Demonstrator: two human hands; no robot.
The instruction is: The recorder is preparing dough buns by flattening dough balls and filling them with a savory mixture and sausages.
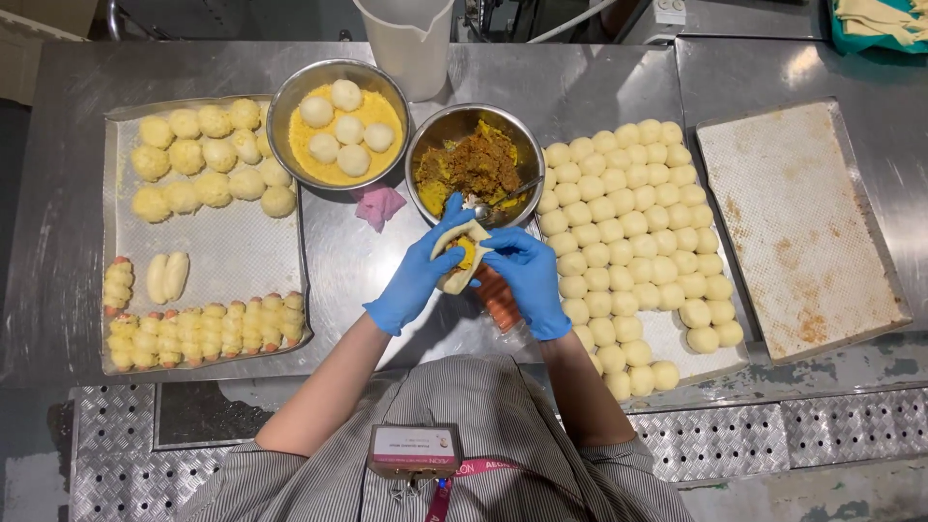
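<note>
Both hands, left (418, 274) and right (527, 275), pinch one filled dough (462, 253) closed; left tray (222, 251) partly filled, many balls (628, 242) left.

A commercial bakery kitchen: a stainless-steel table (599, 77) carries metal baking trays (232, 251) of shaped dough pieces, and right of the filling bowl (474, 159) sit rows of dough balls (628, 242). Nearest the bowl are blue-gloved hands (474, 266).
</note>
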